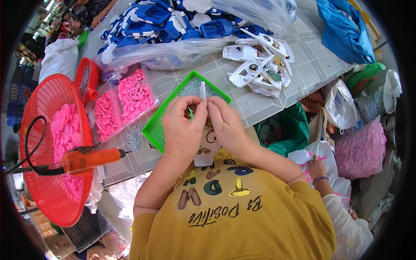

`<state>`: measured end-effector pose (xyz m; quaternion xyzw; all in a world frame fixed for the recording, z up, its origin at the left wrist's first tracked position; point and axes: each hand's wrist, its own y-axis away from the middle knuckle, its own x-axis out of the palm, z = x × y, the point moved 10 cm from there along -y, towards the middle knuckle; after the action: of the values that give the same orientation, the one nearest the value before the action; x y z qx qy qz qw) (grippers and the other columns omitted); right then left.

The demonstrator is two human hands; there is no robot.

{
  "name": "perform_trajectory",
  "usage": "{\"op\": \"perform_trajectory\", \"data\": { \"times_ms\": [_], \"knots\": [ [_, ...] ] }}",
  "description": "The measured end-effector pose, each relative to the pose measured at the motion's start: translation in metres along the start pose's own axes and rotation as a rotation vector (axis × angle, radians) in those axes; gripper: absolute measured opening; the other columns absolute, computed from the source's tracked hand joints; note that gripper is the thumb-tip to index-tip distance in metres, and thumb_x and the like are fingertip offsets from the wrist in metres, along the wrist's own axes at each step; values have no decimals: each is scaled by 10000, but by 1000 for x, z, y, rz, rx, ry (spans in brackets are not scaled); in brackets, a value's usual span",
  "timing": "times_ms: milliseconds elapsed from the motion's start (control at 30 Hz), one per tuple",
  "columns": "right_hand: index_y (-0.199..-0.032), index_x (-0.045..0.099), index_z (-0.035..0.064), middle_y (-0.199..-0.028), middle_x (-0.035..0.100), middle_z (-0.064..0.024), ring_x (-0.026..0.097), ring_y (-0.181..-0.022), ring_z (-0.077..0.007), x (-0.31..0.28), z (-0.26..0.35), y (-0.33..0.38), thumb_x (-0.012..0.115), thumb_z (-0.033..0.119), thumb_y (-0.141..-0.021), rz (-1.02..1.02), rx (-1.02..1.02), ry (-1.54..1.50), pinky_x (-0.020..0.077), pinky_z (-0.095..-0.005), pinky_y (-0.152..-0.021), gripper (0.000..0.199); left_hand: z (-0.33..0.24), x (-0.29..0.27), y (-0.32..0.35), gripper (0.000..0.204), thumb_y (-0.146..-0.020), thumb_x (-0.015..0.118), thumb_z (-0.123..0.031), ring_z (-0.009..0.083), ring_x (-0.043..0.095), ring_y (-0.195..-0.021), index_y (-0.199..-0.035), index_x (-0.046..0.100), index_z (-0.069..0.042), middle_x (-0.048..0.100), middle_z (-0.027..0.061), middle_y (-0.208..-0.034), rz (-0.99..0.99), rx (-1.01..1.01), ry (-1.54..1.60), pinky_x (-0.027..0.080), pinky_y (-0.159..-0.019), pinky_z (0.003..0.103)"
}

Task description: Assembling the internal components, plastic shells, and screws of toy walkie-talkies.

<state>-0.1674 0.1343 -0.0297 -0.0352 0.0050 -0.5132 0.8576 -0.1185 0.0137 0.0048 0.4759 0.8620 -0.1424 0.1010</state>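
My left hand (184,125) and my right hand (226,130) meet over the near side of a bright green tray (151,130) with small metal screws in it. Thumbs and fingertips of both are pinched together around a narrow white plastic part (203,90), whose tip sticks up above the fingers. My fingers hide its lower end. Between my wrists shows a pale plastic piece (208,141); whether it joins the narrow part I cannot tell. Left of the tray, clear bags hold short pink pieces (132,93) and thin pink pieces (108,110).
An orange electric screwdriver (89,160) hangs before a red basket (37,190) of pink parts. Blue-and-white plastic toy bodies (173,26) are heaped at the back; white assemblies (260,71) lie right of the tray. Another person's hand (317,169) reaches among sacks at the right.
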Motion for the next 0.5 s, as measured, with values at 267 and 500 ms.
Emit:
{"op": "perform_trajectory", "data": {
  "times_ms": [267, 500],
  "knots": [
    [-1121, 578, -19, -888, 650, -205, 644, -790, -291, -1, -1, 0, 465, 179, -1049, -4, -24, 32, 508, -371, -722, 238, 4, 1, 0, 161, -856, 708, -97, 146, 607, -712, -941, 650, 27, 651, 92, -849, 20, -57, 60, 508, -663, 284],
    [-1105, 581, -22, -882, 646, -196, 639, -786, -279, 0, -6, 2, 470, 178, -1047, 10, -2, 36, 508, -370, -726, 237, 1, 0, -6, 154, -834, 689, -97, 152, 636, -678, -887, 658, 44, 671, 99, -796, 80, -83, -39, 515, -633, 297]
  ]
}}
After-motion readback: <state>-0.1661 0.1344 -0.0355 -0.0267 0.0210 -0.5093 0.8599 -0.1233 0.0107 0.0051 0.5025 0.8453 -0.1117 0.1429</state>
